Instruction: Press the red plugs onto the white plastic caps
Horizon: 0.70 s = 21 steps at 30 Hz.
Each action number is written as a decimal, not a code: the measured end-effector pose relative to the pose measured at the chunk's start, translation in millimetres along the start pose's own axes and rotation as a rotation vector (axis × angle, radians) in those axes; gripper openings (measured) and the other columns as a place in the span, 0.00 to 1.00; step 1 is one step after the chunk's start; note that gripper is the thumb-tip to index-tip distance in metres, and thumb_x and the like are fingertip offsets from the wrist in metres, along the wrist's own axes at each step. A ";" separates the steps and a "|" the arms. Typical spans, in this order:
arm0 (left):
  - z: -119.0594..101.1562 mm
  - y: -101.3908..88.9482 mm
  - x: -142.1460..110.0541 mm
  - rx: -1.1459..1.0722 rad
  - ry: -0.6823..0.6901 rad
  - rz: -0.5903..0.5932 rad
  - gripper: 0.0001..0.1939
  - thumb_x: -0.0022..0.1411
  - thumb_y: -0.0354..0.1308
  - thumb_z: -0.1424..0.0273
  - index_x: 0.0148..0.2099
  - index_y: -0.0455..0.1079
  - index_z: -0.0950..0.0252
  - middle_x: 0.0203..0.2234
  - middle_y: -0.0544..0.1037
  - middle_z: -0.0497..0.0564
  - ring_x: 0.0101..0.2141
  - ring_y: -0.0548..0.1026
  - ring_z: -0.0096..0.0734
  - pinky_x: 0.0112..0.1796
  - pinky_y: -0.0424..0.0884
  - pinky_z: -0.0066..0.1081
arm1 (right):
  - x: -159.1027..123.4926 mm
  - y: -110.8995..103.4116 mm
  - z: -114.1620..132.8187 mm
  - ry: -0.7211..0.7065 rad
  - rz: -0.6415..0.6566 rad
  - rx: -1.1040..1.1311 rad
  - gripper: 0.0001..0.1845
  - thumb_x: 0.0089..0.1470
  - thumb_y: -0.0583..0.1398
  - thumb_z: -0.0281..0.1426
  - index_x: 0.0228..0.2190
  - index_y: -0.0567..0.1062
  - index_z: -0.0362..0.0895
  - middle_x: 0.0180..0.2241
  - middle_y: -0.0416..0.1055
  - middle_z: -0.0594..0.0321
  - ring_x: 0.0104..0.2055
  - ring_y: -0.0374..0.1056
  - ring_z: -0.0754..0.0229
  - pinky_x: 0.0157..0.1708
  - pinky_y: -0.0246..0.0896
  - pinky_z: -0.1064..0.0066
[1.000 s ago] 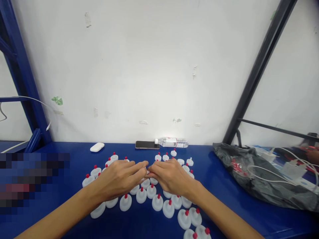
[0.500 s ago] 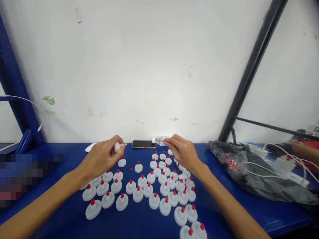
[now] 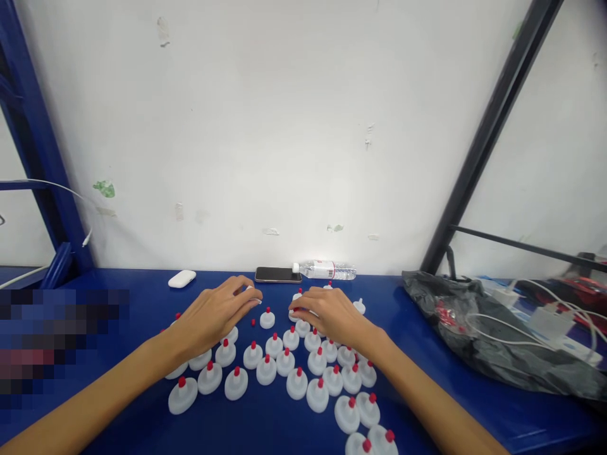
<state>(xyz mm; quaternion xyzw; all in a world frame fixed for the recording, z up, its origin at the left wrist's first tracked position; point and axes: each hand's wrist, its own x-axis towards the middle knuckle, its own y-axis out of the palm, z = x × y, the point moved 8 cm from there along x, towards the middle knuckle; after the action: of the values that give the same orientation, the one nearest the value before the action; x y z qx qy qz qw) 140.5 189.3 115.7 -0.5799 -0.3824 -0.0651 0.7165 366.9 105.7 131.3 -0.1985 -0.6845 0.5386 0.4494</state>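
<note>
My left hand (image 3: 220, 313) is closed, thumb and fingers pinching a small white nozzle cap (image 3: 255, 294) that is mostly hidden. Across from it, my right hand (image 3: 327, 311) hovers low over the grouped caps, fingers bent and close together. A red tip shows by its fingertips; whether it is held or belongs to a cap behind is unclear. Several white nozzle caps with red tips (image 3: 296, 383) stand upright on the blue table (image 3: 265, 423). Between the hands are one such cap (image 3: 267, 320) and a loose red tip (image 3: 253, 322). A white cap without red (image 3: 359, 306) stands beyond my right hand.
Along the wall lie a phone (image 3: 277, 275), a clear water bottle (image 3: 327, 270) on its side and a white earphone case (image 3: 182, 279). A dark plastic bag (image 3: 493, 344) with small red parts and white cables is at the right. Metal frame posts (image 3: 488, 139) flank the table.
My right hand has come down and left, away from the bottle, now fully visible. My left hand has moved right, toward the right hand, still holding the white cap. The earphone case is uncovered.
</note>
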 end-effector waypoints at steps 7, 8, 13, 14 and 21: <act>-13.6 -11.6 1.7 -0.020 0.044 -0.052 0.13 0.89 0.68 0.62 0.66 0.82 0.63 0.54 0.89 0.54 0.48 0.90 0.39 0.43 0.90 0.37 | -0.6 -3.5 7.4 -0.033 -0.034 -0.015 0.16 0.86 0.68 0.43 0.60 0.90 0.45 0.48 0.94 0.57 0.50 0.90 0.52 0.45 0.80 0.64; -16.8 -14.2 2.0 -0.025 0.052 -0.053 0.15 0.89 0.68 0.60 0.67 0.81 0.63 0.54 0.89 0.55 0.48 0.90 0.40 0.43 0.90 0.38 | -0.9 -5.3 9.4 -0.041 -0.048 -0.018 0.17 0.87 0.67 0.43 0.60 0.90 0.45 0.48 0.95 0.57 0.49 0.90 0.52 0.44 0.79 0.64; -36.5 -20.3 0.9 -0.056 0.097 -0.042 0.22 0.91 0.64 0.52 0.72 0.80 0.62 0.54 0.91 0.56 0.42 0.91 0.37 0.43 0.91 0.39 | -4.0 -12.7 27.6 -0.111 -0.123 -0.044 0.23 0.87 0.64 0.49 0.65 0.85 0.47 0.45 0.93 0.59 0.45 0.87 0.54 0.40 0.73 0.64; -40.6 -20.1 0.4 -0.062 0.107 -0.044 0.23 0.91 0.64 0.51 0.72 0.80 0.62 0.53 0.92 0.55 0.42 0.91 0.37 0.43 0.90 0.39 | -4.6 -12.7 32.4 -0.133 -0.137 -0.051 0.23 0.87 0.64 0.50 0.66 0.85 0.47 0.43 0.92 0.60 0.44 0.87 0.54 0.39 0.72 0.65; -57.6 -19.1 -0.2 -0.092 0.129 -0.066 0.30 0.92 0.57 0.42 0.69 0.81 0.62 0.43 0.91 0.50 0.36 0.89 0.36 0.36 0.85 0.36 | -4.6 -6.9 51.4 -0.237 -0.211 -0.112 0.16 0.90 0.62 0.43 0.54 0.86 0.46 0.40 0.90 0.61 0.38 0.84 0.59 0.31 0.60 0.65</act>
<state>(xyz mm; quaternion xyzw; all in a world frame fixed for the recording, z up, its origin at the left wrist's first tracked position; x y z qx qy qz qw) 157.3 132.5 128.5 -0.5939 -0.3511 -0.1436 0.7095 328.1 71.2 135.0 -0.0853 -0.7788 0.4689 0.4078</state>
